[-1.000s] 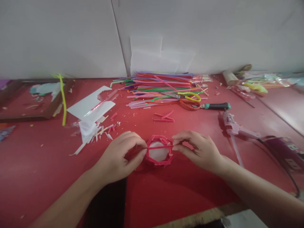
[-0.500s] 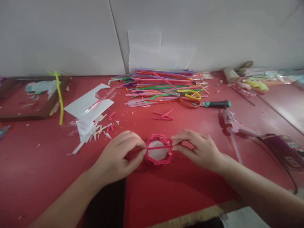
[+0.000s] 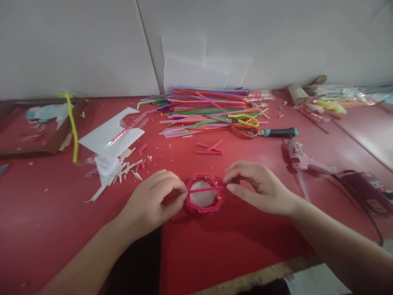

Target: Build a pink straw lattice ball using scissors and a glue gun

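A ring built of pink straw pieces [image 3: 204, 209] sits on the red table [image 3: 215, 246] in front of me, with something white inside it. A thin pink straw piece [image 3: 205, 189] lies across the ring's top. My left hand [image 3: 153, 200] is closed in a pinch on the left end of that piece. My right hand [image 3: 264, 190] rests just right of the ring, fingers loosely curled and parted. Its thumb and forefinger are close to the piece's right end but hold nothing.
A pile of coloured straws [image 3: 202, 110] with scissors [image 3: 242, 123] lies behind the ring, and loose pink offcuts [image 3: 210, 149] lie nearer. A pink glue gun [image 3: 302, 162], a green-handled tool [image 3: 278, 132] and a power strip [image 3: 367, 190] are at right. White card [image 3: 110, 133] and scraps are at left.
My right hand has let go of the straw piece's right end and opened a little. My left hand keeps its pinch. The view has drifted slightly.
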Available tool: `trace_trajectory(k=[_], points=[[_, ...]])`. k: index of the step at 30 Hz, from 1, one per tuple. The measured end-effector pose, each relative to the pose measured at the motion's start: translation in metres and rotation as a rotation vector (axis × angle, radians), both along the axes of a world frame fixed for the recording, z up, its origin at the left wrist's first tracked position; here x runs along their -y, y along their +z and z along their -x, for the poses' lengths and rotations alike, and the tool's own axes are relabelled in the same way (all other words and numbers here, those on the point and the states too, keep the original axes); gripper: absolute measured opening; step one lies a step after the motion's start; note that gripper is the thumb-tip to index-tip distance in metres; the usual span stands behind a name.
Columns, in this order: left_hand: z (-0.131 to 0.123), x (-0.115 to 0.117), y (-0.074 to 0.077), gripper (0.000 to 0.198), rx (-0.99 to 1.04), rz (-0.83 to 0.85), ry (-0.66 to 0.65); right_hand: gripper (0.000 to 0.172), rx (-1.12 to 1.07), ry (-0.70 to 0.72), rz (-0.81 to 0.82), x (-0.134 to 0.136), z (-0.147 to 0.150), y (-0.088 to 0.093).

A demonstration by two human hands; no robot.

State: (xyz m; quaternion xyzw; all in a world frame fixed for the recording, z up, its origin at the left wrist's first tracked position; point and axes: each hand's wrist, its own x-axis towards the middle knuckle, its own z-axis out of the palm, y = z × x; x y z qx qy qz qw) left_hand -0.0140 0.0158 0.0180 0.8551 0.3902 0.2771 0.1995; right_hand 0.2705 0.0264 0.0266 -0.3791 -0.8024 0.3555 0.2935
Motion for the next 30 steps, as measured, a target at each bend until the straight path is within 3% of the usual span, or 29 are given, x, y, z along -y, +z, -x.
trace_trajectory(k=[11,19,30], points=[[0.0023,-0.0009,-0.0030,0.009,0.039,-0.008,-0.040,0.009,-0.002,-0.013,0.111,0.0007,0.0053,-0.0027],[0.0027,-0.0002,-0.0042,0.009,0.052,0.025,-0.043,0.009,-0.017,-0.030,0.320,0.0005,0.0075,-0.0057],[0.0014,-0.0010,-0.0047,0.009,0.061,0.000,-0.032,0.009,-0.052,-0.053,0.411,0.0004,0.0091,-0.0065]])
